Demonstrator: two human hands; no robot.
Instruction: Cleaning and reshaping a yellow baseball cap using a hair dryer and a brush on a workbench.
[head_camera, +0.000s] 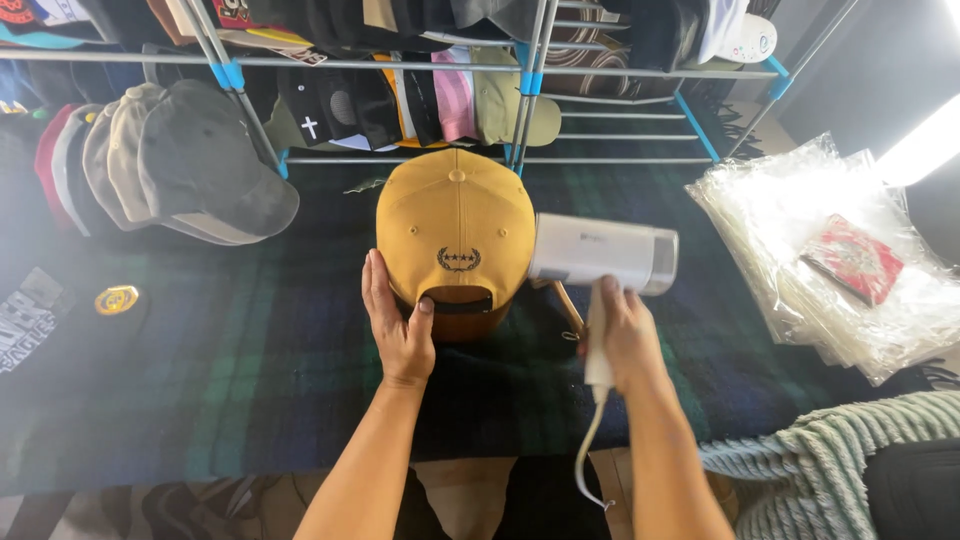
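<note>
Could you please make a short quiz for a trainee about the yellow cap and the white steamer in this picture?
1. True or false: the left hand touches the back of the yellow cap.
2. What does the right hand hold? A) white handheld steamer B) scissors C) brush
3. Fill in: the stack of clear plastic bags lies to the ____ of the cap.

Key: 1 true; 2 A; 3 right
</note>
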